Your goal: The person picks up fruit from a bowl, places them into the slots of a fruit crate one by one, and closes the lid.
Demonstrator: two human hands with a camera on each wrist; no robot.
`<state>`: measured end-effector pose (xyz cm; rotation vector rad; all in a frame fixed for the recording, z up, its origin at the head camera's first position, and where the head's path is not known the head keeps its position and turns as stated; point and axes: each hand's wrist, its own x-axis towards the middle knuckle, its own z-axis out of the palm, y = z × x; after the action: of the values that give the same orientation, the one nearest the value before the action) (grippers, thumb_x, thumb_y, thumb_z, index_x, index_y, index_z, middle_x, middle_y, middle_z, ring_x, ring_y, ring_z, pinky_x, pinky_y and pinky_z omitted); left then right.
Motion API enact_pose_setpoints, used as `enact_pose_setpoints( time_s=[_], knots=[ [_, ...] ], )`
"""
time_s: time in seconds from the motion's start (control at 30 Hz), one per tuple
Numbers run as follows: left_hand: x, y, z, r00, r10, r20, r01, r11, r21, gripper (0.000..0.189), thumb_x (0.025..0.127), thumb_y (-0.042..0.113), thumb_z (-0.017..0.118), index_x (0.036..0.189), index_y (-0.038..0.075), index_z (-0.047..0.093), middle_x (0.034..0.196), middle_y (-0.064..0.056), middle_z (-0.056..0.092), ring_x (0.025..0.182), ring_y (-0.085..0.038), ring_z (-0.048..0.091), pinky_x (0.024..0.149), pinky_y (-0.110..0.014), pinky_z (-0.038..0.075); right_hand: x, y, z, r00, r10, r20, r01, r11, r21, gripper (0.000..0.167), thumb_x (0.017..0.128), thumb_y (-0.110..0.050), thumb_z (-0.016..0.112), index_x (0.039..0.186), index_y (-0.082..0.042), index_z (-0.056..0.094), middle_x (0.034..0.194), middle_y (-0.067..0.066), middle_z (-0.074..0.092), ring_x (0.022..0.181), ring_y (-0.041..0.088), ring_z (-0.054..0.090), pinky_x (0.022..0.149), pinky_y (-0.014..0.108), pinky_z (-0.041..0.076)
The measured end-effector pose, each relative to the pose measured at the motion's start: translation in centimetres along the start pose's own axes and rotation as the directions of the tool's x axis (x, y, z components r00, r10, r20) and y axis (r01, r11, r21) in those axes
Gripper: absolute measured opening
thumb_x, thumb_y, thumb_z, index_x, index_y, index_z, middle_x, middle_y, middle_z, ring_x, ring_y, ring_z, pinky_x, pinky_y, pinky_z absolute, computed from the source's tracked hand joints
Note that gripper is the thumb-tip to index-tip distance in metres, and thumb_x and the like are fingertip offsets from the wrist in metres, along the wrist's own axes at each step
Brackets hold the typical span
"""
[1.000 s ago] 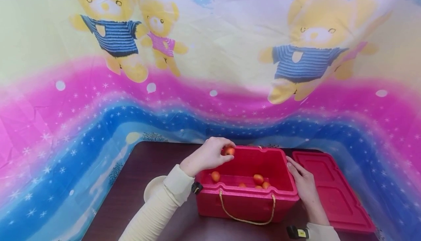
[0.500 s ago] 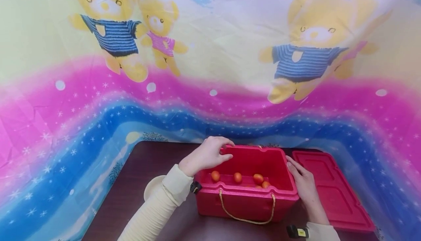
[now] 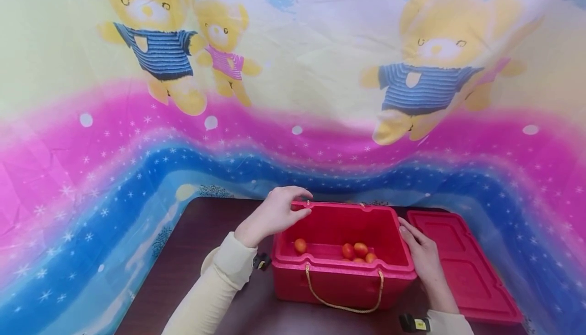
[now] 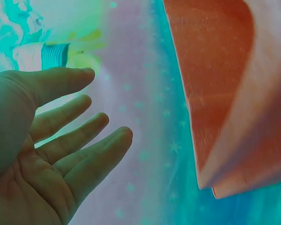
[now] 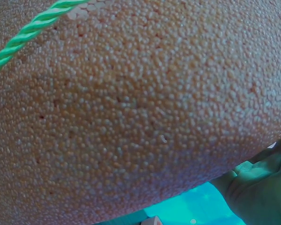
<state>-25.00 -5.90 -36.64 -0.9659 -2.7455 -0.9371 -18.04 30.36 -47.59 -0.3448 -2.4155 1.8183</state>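
A red box with a rope handle sits lidless on the table. Inside lie several small orange-red fruits like cherry tomatoes; one is apart near the left wall. My left hand hovers at the box's back left corner, thumb and fingers apart, holding nothing. In the left wrist view, the left hand shows its fingers spread and bare. Against the outside of the box's right wall rests my right hand, fingers extended along it. The box's grainy wall fills most of the right wrist view.
A red lid lies flat on the dark table, right of the box. Behind my left sleeve a pale round dish is mostly hidden. A curtain printed with bears hangs behind the table.
My left hand let go of a fruit, which dropped into the box and rolled right to the others. That hand then drew back to the left. The right hand stayed put.
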Motion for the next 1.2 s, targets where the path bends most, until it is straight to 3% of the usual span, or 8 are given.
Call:
enact_pose_setpoints(
  time_s=[0.17, 0.3, 0.4, 0.53, 0.7, 1.0, 1.1, 1.2],
  knots=[
    [-1.5, -1.5, -0.5, 0.994, -0.057, -0.089, 0.055, 0.998, -0.025, 0.038, 0.088, 0.024, 0.080, 0.124, 0.016, 0.070, 0.116, -0.004, 0.071, 0.094, -0.021, 0.070, 0.083, -0.036, 0.059, 0.0, 0.1, -0.1, 1.000, 0.009, 0.001, -0.009, 1.000, -0.004, 0.070, 0.098, -0.060, 0.052, 0.158, -0.026, 0.037, 0.155, 0.019, 0.043, 0.094, -0.013, 0.059, 0.080, 0.022, 0.058],
    [-3.2, -3.5, -0.3, 0.977, -0.116, -0.177, 0.100, 0.990, -0.097, 0.035, 0.087, 0.020, 0.081, 0.121, 0.016, 0.072, 0.110, -0.002, 0.072, 0.091, -0.019, 0.072, 0.079, -0.033, 0.061, -0.1, 0.2, -0.1, 1.000, 0.012, 0.006, -0.013, 1.000, 0.004, 0.070, 0.098, -0.060, 0.051, 0.158, -0.027, 0.037, 0.155, 0.019, 0.043, 0.095, -0.012, 0.060, 0.080, 0.023, 0.058],
    [-4.7, -5.2, 0.0, 0.957, -0.138, -0.253, 0.127, 0.990, -0.060, 0.032, 0.087, 0.017, 0.081, 0.117, 0.015, 0.073, 0.114, -0.003, 0.073, 0.096, -0.021, 0.072, 0.081, -0.036, 0.060, -0.2, 0.2, -0.1, 1.000, 0.008, 0.004, -0.008, 1.000, 0.009, 0.069, 0.098, -0.059, 0.052, 0.158, -0.026, 0.037, 0.155, 0.020, 0.043, 0.095, -0.012, 0.060, 0.080, 0.024, 0.059],
    [-7.0, -7.5, 0.8, 0.929, -0.207, -0.307, 0.232, 0.971, 0.049, 0.033, 0.086, 0.019, 0.081, 0.118, 0.011, 0.073, 0.116, -0.008, 0.073, 0.097, -0.026, 0.071, 0.086, -0.045, 0.058, -0.1, 0.0, 0.0, 1.000, 0.002, 0.006, -0.002, 1.000, 0.015, 0.069, 0.099, -0.058, 0.052, 0.158, -0.026, 0.037, 0.154, 0.020, 0.043, 0.095, -0.011, 0.061, 0.080, 0.024, 0.058],
    [-9.9, -10.3, 2.7, 0.903, -0.325, -0.281, 0.364, 0.926, 0.096, 0.036, 0.087, 0.022, 0.080, 0.120, 0.008, 0.071, 0.121, -0.011, 0.071, 0.112, -0.031, 0.067, 0.094, -0.050, 0.054, -0.1, -0.2, 0.0, 1.000, 0.004, 0.013, -0.004, 1.000, 0.018, 0.069, 0.099, -0.058, 0.052, 0.158, -0.026, 0.037, 0.154, 0.020, 0.044, 0.096, -0.010, 0.061, 0.081, 0.025, 0.059],
    [-13.4, -13.5, 5.9, 0.880, -0.418, -0.225, 0.454, 0.879, 0.144, 0.033, 0.084, 0.025, 0.081, 0.113, 0.010, 0.073, 0.113, -0.011, 0.073, 0.105, -0.033, 0.069, 0.087, -0.053, 0.055, 0.0, -0.2, 0.0, 1.000, 0.006, 0.008, -0.006, 1.000, 0.006, 0.068, 0.099, -0.057, 0.052, 0.158, -0.025, 0.037, 0.154, 0.019, 0.044, 0.096, -0.012, 0.059, 0.081, 0.023, 0.058],
    [-14.1, -14.0, 6.6, 0.880, -0.426, -0.210, 0.465, 0.862, 0.201, 0.032, 0.082, 0.024, 0.082, 0.110, 0.012, 0.074, 0.110, -0.009, 0.074, 0.104, -0.032, 0.070, 0.085, -0.051, 0.055, 0.0, -0.2, 0.0, 1.000, 0.007, 0.007, -0.007, 1.000, -0.001, 0.067, 0.100, -0.056, 0.052, 0.158, -0.026, 0.037, 0.155, 0.018, 0.043, 0.097, -0.012, 0.059, 0.081, 0.022, 0.058],
    [-14.8, -14.4, 7.3, 0.899, -0.376, -0.225, 0.428, 0.863, 0.269, 0.025, 0.078, 0.019, 0.082, 0.102, 0.012, 0.075, 0.096, -0.005, 0.075, 0.089, -0.026, 0.071, 0.078, -0.044, 0.056, 0.0, -0.1, 0.0, 1.000, 0.009, 0.008, -0.009, 1.000, 0.003, 0.066, 0.100, -0.055, 0.052, 0.158, -0.026, 0.037, 0.155, 0.019, 0.043, 0.096, -0.011, 0.059, 0.081, 0.022, 0.058]
  ],
)
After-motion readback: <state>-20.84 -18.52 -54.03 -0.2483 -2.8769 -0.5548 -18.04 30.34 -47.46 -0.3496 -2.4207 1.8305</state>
